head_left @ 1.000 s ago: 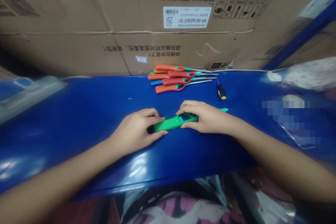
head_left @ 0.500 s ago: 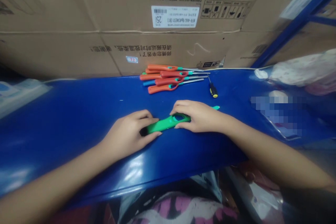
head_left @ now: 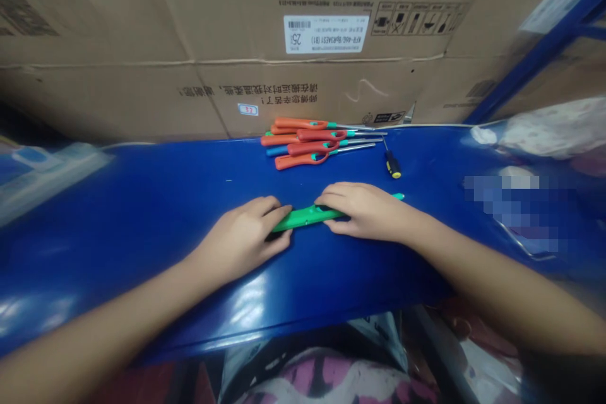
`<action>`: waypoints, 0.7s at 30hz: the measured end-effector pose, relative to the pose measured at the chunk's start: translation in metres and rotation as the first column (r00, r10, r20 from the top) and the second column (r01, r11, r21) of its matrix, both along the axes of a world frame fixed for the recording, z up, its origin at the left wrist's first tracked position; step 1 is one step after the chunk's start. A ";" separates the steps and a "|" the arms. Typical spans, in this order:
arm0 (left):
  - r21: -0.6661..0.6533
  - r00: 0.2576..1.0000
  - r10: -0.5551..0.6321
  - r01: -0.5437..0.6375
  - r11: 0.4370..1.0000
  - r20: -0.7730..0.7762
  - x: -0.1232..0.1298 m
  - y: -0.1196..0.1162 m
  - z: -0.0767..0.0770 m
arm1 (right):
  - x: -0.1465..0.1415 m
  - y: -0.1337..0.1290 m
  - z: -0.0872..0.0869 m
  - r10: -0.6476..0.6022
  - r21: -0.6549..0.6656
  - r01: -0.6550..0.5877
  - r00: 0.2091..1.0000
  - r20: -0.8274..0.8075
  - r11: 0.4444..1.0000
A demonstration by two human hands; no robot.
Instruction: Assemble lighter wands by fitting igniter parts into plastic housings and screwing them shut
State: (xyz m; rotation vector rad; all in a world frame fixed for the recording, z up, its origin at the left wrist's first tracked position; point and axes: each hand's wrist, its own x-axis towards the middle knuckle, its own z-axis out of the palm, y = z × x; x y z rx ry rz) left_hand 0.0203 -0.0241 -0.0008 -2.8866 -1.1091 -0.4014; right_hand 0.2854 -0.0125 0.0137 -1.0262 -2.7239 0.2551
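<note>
A green long-nosed gas lighter (head_left: 303, 218) lies crosswise between my hands, low over the blue shelf. My left hand (head_left: 253, 230) is closed on its butt end, thumb on the near side and fingers on the far side. Around the trigger end my right hand (head_left: 362, 209) grips it, and this hand hides most of the nozzle; only the teal tip shows beyond it. Behind lies a pile of orange and red lighters (head_left: 307, 142), with a bit of blue and green among them. A black and yellow screwdriver (head_left: 392, 165) rests to the right of the pile.
A blue metal shelf (head_left: 142, 202) carries everything. Large cardboard boxes (head_left: 189, 12) stand along its back edge. A blue post (head_left: 525, 60) rises at right, near a white bundle (head_left: 553, 129). Clear plastic packaging (head_left: 52, 177) lies at far left.
The green lighter has been turned about its length, so its trigger opening shows less and its narrow side more. Both hands still hold it. The whole view has shifted slightly.
</note>
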 end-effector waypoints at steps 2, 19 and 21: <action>-0.031 1.000 0.002 -0.001 1.000 0.019 -0.002 0.003 0.000 | 0.002 0.002 0.000 -0.005 -0.017 0.005 1.000 -0.031 1.000; -0.113 0.985 -0.057 0.076 0.991 0.164 -0.007 0.005 0.002 | 0.004 0.003 0.000 0.037 0.064 -0.031 0.995 -0.096 0.997; -0.131 0.970 -0.043 0.077 0.988 0.240 -0.007 0.008 0.001 | 0.005 0.004 0.000 0.011 0.044 -0.006 0.994 -0.113 0.999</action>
